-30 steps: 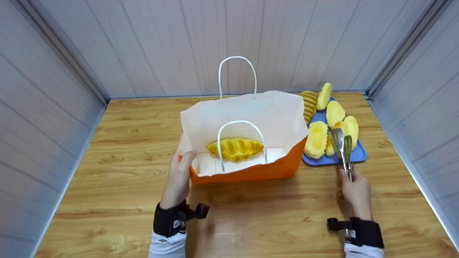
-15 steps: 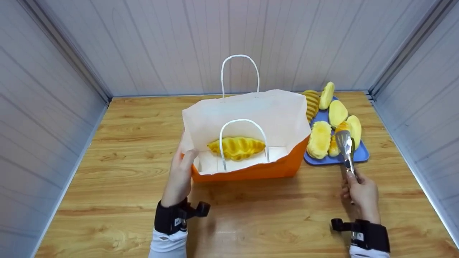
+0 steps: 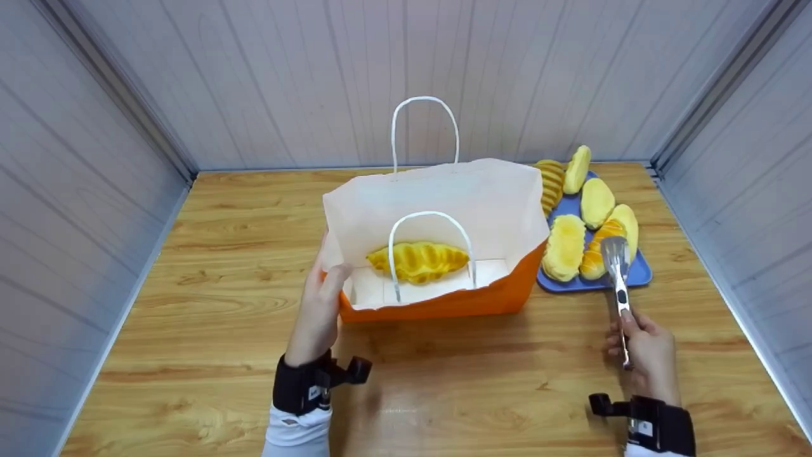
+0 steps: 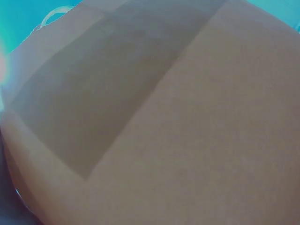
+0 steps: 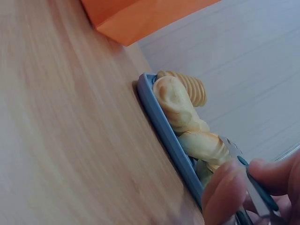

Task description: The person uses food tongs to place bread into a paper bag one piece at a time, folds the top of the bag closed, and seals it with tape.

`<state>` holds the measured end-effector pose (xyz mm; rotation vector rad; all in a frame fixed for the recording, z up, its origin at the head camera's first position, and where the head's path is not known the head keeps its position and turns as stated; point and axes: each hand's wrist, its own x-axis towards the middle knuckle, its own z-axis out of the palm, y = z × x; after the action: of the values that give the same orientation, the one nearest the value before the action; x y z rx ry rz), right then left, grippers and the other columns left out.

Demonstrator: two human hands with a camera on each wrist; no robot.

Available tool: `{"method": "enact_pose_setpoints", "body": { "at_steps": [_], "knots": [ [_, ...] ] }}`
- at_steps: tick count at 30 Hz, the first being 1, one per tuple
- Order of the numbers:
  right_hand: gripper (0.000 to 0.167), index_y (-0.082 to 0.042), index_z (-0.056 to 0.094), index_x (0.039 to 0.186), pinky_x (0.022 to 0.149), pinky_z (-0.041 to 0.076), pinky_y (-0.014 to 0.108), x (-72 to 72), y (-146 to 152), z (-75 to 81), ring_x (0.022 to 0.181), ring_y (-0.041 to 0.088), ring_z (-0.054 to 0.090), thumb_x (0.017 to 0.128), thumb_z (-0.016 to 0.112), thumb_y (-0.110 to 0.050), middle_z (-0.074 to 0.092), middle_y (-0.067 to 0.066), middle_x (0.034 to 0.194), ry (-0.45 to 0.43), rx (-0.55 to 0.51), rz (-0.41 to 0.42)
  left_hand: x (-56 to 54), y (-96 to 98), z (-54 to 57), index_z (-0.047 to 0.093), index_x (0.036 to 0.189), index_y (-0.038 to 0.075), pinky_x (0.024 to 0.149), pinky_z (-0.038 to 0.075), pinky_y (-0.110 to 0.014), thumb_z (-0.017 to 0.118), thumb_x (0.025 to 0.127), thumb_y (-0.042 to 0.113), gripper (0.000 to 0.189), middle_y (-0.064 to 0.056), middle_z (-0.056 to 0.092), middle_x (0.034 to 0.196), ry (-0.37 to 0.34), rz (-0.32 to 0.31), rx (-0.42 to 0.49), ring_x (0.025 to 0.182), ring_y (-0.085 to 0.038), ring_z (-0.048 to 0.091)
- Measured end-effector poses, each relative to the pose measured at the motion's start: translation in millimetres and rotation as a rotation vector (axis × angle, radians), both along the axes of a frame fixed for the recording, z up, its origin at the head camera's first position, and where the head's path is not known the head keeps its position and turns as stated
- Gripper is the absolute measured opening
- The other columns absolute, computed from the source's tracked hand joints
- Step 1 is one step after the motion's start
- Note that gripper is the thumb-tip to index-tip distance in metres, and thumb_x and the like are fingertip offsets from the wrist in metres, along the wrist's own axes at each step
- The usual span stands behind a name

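My left hand (image 3: 314, 314) pinches the left rim of an orange paper bag (image 3: 438, 309), thumb over the edge. The bag stands upright with its mouth spread and white twisted handles up. Inside it lies a yellow-brown croissant (image 3: 419, 261). In the left wrist view a plain brownish surface fills most of the picture. My right hand (image 3: 647, 352) grips metal tongs (image 3: 622, 298), whose tips lie at an orange-striped bread roll (image 3: 594, 257) on a blue tray (image 3: 642, 274). Only one tong arm shows clearly from above; whether the tips pinch the roll I cannot tell.
The tray also bears a fluffy pale roll (image 3: 563, 247), an oval bun (image 3: 597, 202) and other breads. A ridged bread (image 3: 550, 184) sits between the bag and tray. Panelled walls (image 3: 273, 82) enclose the wooden table (image 3: 222, 266) at the back and sides.
My right hand has shifted slightly right and back towards me. The tongs have turned, and more of the striped roll shows. The left hand keeps its hold on the bag.
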<state>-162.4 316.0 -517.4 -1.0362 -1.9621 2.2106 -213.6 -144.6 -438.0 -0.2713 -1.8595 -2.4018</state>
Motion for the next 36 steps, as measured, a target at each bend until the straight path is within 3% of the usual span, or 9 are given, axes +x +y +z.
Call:
{"method": "enact_pose_setpoints", "body": {
  "at_steps": [6, 12, 18, 23, 30, 36],
  "knots": [
    [0.052, -0.006, 0.03, 0.154, 0.056, 0.053, 0.024, 6.0, 5, 1.2, 0.063, 0.011, 0.061, 0.106, 0.041, -0.019, 0.065, -0.003, 0.079, -0.004, -0.095, -0.013, -0.8, -0.2, 0.1, 0.015, 0.158, 0.004, 0.119, 0.016, -0.038, 0.041, 0.095, 0.003, 0.069, -0.008, 0.017, 0.163, -0.008, 0.002, -0.002, 0.146, -0.023, 0.019],
    [0.041, -0.013, 0.042, 0.144, 0.057, 0.054, 0.025, 13.1, 11, 1.9, 0.066, 0.012, 0.061, 0.105, 0.044, -0.023, 0.065, 0.0, 0.082, 0.045, -0.208, -0.038, -1.5, -1.0, -0.1, 0.013, 0.159, 0.005, 0.119, 0.015, -0.037, 0.04, 0.096, 0.003, 0.069, -0.006, 0.012, 0.165, -0.029, 0.003, -0.013, 0.148, -0.022, 0.014],
    [0.021, -0.021, 0.06, 0.12, 0.06, 0.055, 0.027, 23.0, 15, 4.7, 0.069, 0.015, 0.063, 0.101, 0.053, -0.025, 0.067, 0.003, 0.088, 0.153, -0.328, -0.023, -1.4, -0.9, -1.1, 0.012, 0.159, 0.006, 0.119, 0.015, -0.036, 0.039, 0.096, 0.004, 0.069, -0.006, 0.011, 0.165, -0.025, -0.005, -0.006, 0.148, -0.022, 0.015],
    [0.017, -0.019, 0.071, 0.104, 0.059, 0.054, 0.026, 29.9, 13, 7.8, 0.069, 0.016, 0.063, 0.1, 0.055, -0.022, 0.067, 0.006, 0.089, 0.268, -0.357, 0.021, -1.4, -0.2, -1.5, 0.012, 0.159, 0.008, 0.118, 0.017, -0.034, 0.039, 0.096, 0.003, 0.069, -0.005, 0.012, 0.165, -0.027, -0.004, 0.002, 0.148, -0.021, 0.017],
    [0.021, -0.011, 0.071, 0.109, 0.057, 0.052, 0.025, 34.8, 5, 15.1, 0.068, 0.016, 0.061, 0.101, 0.053, -0.018, 0.064, 0.008, 0.088, 0.446, -0.316, 0.121, -1.1, -0.5, -4.4, 0.012, 0.158, 0.004, 0.118, 0.017, -0.034, 0.039, 0.096, 0.004, 0.068, -0.007, 0.012, 0.165, -0.012, -0.004, 0.013, 0.148, -0.019, 0.018],
    [0.024, -0.015, 0.072, 0.117, 0.058, 0.053, 0.026, 39.0, -2, 30.7, 0.07, 0.019, 0.063, 0.1, 0.055, -0.014, 0.066, 0.011, 0.089, 0.539, -0.294, 0.136, -1.1, -0.3, -5.1, 0.011, 0.158, 0.004, 0.119, 0.017, -0.035, 0.04, 0.097, 0.005, 0.068, -0.007, 0.011, 0.165, -0.01, -0.01, -0.003, 0.149, -0.021, 0.015]
  ]
}}
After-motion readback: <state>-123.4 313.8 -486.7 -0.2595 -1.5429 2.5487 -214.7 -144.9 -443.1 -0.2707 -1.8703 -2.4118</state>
